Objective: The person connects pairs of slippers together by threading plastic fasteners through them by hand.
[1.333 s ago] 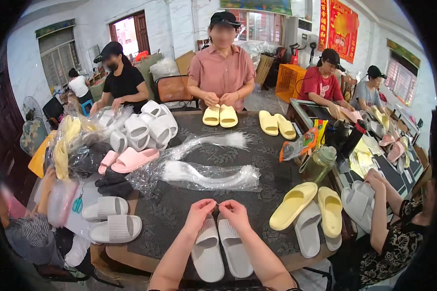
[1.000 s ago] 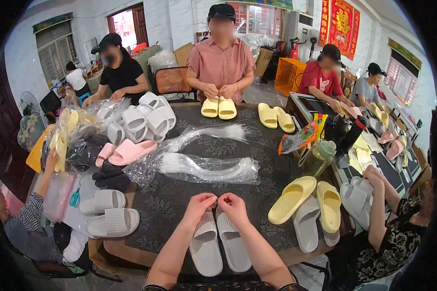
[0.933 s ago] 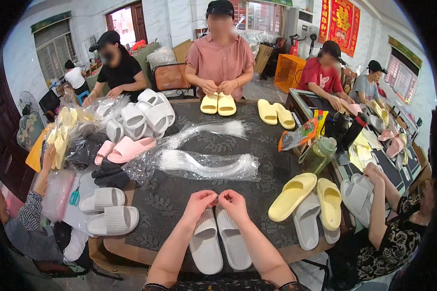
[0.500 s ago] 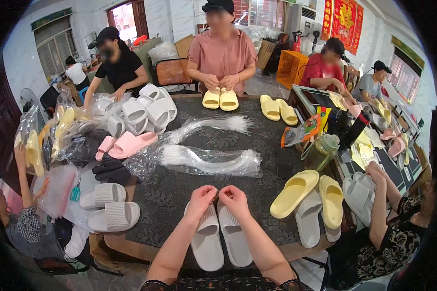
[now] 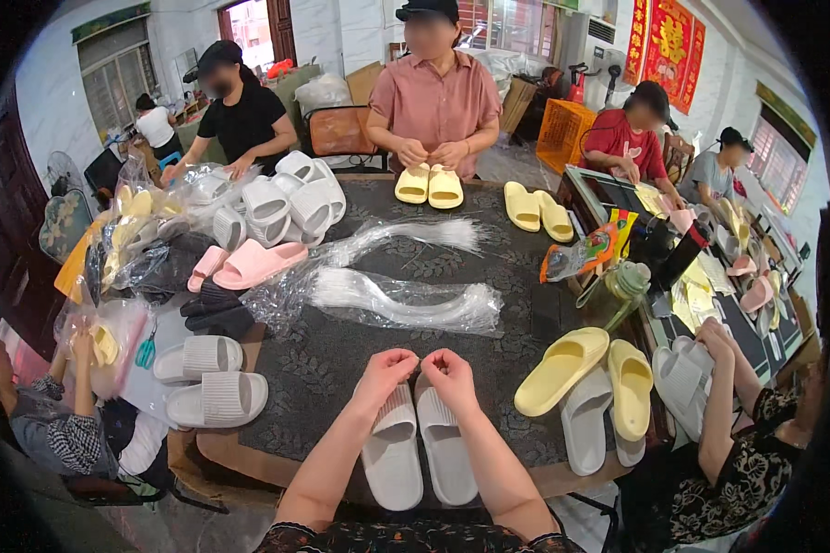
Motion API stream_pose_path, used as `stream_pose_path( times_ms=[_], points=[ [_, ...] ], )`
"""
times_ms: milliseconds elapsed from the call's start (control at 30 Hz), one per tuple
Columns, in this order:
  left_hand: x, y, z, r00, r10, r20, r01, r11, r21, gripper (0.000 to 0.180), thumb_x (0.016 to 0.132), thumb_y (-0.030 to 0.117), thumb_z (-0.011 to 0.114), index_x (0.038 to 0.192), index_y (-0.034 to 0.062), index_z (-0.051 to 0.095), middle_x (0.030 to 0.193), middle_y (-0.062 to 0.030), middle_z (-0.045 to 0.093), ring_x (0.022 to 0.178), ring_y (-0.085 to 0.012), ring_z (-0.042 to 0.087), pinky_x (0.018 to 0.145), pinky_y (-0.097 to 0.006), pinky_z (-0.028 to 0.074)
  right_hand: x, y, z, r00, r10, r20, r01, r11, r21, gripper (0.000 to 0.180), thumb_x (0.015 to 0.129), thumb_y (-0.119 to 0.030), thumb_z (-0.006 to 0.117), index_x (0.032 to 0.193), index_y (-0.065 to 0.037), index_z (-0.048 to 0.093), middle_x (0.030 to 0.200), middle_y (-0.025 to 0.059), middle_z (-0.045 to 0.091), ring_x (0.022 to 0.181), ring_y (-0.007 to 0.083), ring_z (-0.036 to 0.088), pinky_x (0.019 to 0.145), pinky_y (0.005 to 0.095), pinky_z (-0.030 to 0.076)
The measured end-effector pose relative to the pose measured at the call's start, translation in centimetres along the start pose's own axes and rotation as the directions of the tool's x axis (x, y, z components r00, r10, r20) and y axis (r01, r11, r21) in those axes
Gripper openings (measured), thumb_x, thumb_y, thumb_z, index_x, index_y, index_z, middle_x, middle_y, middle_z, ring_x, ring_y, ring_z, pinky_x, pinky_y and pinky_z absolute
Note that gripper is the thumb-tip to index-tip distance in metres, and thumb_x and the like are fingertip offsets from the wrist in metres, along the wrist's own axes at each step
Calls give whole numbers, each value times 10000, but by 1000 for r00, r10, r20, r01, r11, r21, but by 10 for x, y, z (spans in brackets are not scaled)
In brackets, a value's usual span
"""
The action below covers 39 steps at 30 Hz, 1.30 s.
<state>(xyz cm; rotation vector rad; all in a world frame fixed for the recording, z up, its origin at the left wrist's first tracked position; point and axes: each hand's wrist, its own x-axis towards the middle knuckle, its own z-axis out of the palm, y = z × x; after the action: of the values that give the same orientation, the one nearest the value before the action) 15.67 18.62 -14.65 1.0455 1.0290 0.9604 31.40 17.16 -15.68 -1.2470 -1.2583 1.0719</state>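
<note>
A pair of grey slippers (image 5: 392, 468) lies side by side at the near edge of the table, heels toward me. Over their ribbed straps, my left hand (image 5: 387, 378) and my right hand (image 5: 449, 378) meet almost fingertip to fingertip. Both pinch, thumb against fingers; whatever is between them is too small to make out. Beyond my hands lies a bundle of thin clear plastic strips (image 5: 406, 300) in a clear bag. A second bundle of clear strips (image 5: 415, 238) rests behind it.
Yellow slippers (image 5: 563, 370) lie on grey ones at the right, near a bottle (image 5: 629, 279). Grey slippers (image 5: 217, 400), pink slippers (image 5: 260, 265) and turquoise scissors (image 5: 146, 351) are at the left. A co-worker opposite handles yellow slippers (image 5: 429, 186); others work around the tables.
My hands stay pinched together above the slippers, shifting only slightly. At the left, a co-worker has brought a bagged yellow slipper down and nearer. The view has turned a little.
</note>
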Motion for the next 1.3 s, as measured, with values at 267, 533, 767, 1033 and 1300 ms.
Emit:
stream_pose_path(
  times_ms=[267,533,767,1033,1300],
  points=[
    [3,-3,-4,1000,-20,21,23,990,-139,141,877,186,633,914,53,657,745,46,573,670,-41,492,624,-195,390,4,13,-1,1000,6,18,-9,990,138,102,835,-137,653,852,-37,650,746,-27,617,670,44,541,615,210,444],
    [1,1,-4,994,-29,108,39,995,-92,124,867,175,613,865,57,651,700,64,532,631,-34,448,576,-195,341,0,8,-1,999,5,46,-11,993,120,75,825,-109,641,851,-38,646,741,-42,595,667,32,517,609,200,429],
    [1,0,2,995,-58,86,68,992,-111,109,856,162,611,840,61,647,703,71,530,627,-30,439,577,-188,332,6,21,-4,999,21,46,-27,989,145,63,834,-98,634,840,-36,631,746,-53,584,686,29,518,624,195,428],
    [-4,8,1,990,-49,130,58,996,-68,101,860,164,603,844,76,651,698,90,518,638,-17,436,586,-178,327,1,11,-2,997,33,67,-43,987,153,44,845,-80,619,835,-37,620,753,-56,571,692,25,506,630,186,420],
    [1,3,-1,991,-20,133,29,997,-68,106,864,144,595,869,60,660,713,78,542,649,-17,459,590,-184,349,0,9,-1,998,4,64,-12,991,133,63,835,-92,627,835,-29,626,736,-53,569,681,26,498,603,195,413]
  ],
)
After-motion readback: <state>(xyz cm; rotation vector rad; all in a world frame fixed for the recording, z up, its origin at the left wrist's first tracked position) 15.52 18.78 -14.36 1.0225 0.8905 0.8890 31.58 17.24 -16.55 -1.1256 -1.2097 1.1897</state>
